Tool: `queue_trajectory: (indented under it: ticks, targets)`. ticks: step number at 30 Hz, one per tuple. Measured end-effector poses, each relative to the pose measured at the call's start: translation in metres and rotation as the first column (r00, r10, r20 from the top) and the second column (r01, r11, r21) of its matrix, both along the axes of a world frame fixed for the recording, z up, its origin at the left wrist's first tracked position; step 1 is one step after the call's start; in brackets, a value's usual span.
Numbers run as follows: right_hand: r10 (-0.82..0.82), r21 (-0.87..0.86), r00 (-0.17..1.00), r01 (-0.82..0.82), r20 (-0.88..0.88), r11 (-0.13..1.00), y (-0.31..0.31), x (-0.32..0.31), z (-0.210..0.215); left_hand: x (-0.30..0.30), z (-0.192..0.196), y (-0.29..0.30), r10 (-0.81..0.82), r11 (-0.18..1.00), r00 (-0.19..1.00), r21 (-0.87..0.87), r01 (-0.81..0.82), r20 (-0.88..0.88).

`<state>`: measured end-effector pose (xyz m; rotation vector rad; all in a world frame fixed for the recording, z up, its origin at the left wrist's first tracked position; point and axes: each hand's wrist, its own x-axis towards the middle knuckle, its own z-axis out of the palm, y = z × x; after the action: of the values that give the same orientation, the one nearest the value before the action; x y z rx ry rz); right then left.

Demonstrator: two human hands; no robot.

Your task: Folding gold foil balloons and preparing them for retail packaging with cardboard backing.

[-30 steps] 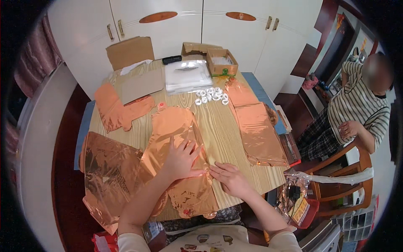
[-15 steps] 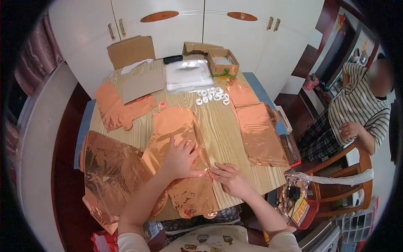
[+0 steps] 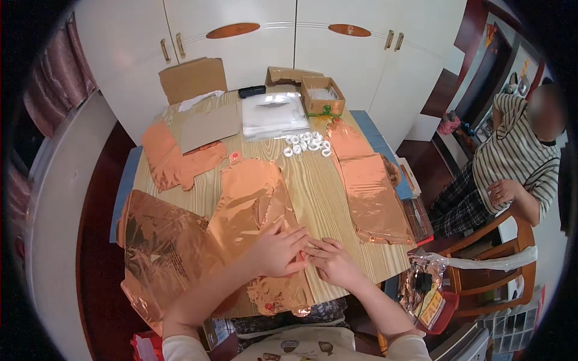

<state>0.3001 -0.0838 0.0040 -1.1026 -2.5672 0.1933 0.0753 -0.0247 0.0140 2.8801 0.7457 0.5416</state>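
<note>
A flat rose-gold foil balloon (image 3: 241,210) lies in front of me, its folded right edge running toward my hands. My left hand (image 3: 280,251) is bent over that edge, fingers drawn toward the thumb around the foil. Just right of it, my right hand (image 3: 332,262) pinches at the same edge, its fingertips meeting those of the left. The exact bit of foil between the fingertips is hidden. A red round mark (image 3: 235,156) shows at the balloon's far end.
More flat foil balloons lie left (image 3: 162,246), far left (image 3: 165,162) and right (image 3: 379,192). Behind are white rings (image 3: 307,142), clear plastic bags (image 3: 274,114), a cardboard sheet (image 3: 211,127) and a small box (image 3: 323,96). A person (image 3: 515,150) stands at the right behind a wooden chair (image 3: 487,240).
My left hand has moved right off the balloon's middle, its spread fingers drawing together beside the right hand. My right hand stays nearly in place.
</note>
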Motion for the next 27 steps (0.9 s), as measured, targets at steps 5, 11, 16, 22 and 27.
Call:
queue_trajectory:
  ticks: [5,11,16,22,27]
  targets:
    - [0.002,-0.009,1.0,-0.002,-0.008,1.0,-0.001,0.0,0.003,-0.001,0.002,0.002,0.09,0.994,0.981,0.072,-0.079,-0.169]
    - [0.0,0.001,1.0,0.0,0.004,1.0,0.0,0.001,0.004,0.004,-0.001,0.023,0.204,0.979,0.954,0.07,-0.193,-0.218]
    - [-0.006,0.005,0.999,0.006,-0.033,1.0,0.001,-0.001,0.003,0.008,-0.003,0.054,0.328,0.945,0.894,0.113,-0.308,-0.305]
    - [-0.014,0.0,0.998,0.014,-0.053,1.0,0.001,-0.001,0.002,0.018,0.02,0.089,0.385,0.913,0.791,0.069,-0.403,-0.476]
    - [-0.018,-0.015,0.997,0.017,-0.069,1.0,0.0,-0.002,0.004,0.014,0.021,0.114,0.401,0.896,0.749,0.058,-0.439,-0.527]
